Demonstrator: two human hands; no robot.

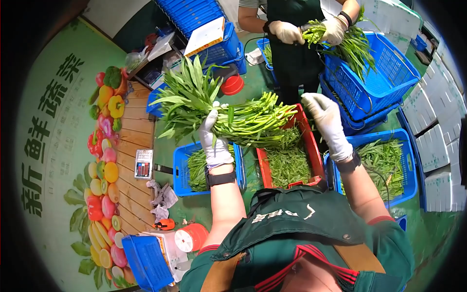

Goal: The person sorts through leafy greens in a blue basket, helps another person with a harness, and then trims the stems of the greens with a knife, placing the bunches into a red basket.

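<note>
My left hand (214,140), in a white glove, grips a thick bunch of long-leaved greens that looks like water spinach (251,115). The leaves fan out to the left and the pale cut stems point right. Below the stem ends stands a red crate (261,166) with loose leaves and short cuttings (288,166) in it. My right hand (326,116), also gloved, is raised to the right of the stems, apart from the bunch. Its fingers are bent, and whether anything small is between them is hidden.
Blue baskets of greens stand left (180,171) and right (410,164) of the red crate. Opposite, a gloved co-worker (295,47) holds another bunch over stacked blue baskets (390,80). White foam boxes (432,149) line the right side. A scale (143,164) and red tape roll (191,237) sit left.
</note>
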